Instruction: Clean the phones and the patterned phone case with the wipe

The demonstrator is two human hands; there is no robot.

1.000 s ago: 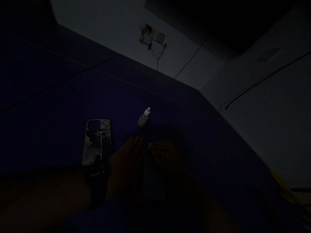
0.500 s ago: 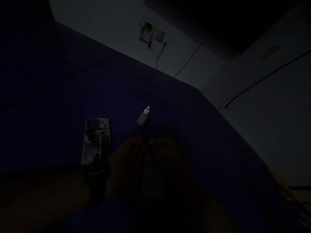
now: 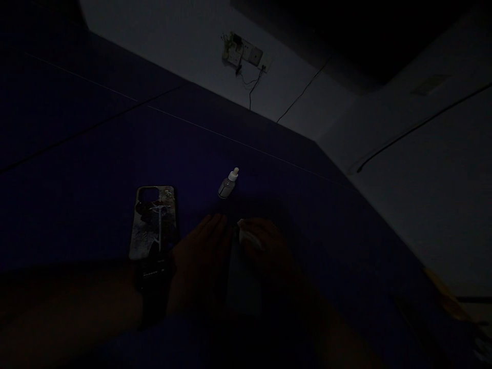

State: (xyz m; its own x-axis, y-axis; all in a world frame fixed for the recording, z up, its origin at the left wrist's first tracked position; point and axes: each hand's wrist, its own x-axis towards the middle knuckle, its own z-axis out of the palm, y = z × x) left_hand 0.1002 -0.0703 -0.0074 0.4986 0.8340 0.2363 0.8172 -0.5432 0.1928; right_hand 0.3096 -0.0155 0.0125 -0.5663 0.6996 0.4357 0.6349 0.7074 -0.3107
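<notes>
In very dim light, my right hand is closed around a crumpled white cloth or tissue. It presses this near the upper right part of a flat grey slab, phone-like in shape. My left hand lies along the slab's left side, fingers stretched out and close together; whether the thumb grips the edge is hidden in the dark. Just beyond both hands a small clear dropper bottle with a white cap stands on the blue surface. A patterned phone case lies left of my left hand.
A dark smartwatch is on my left wrist, overlapping the case's lower end. The blue tabletop meets a pale wall with sockets and hanging cables. Something yellowish lies at the right edge.
My right hand has shifted slightly on the slab, and more of the white cloth or tissue shows under its fingers. My left hand, the bottle and the case stay put.
</notes>
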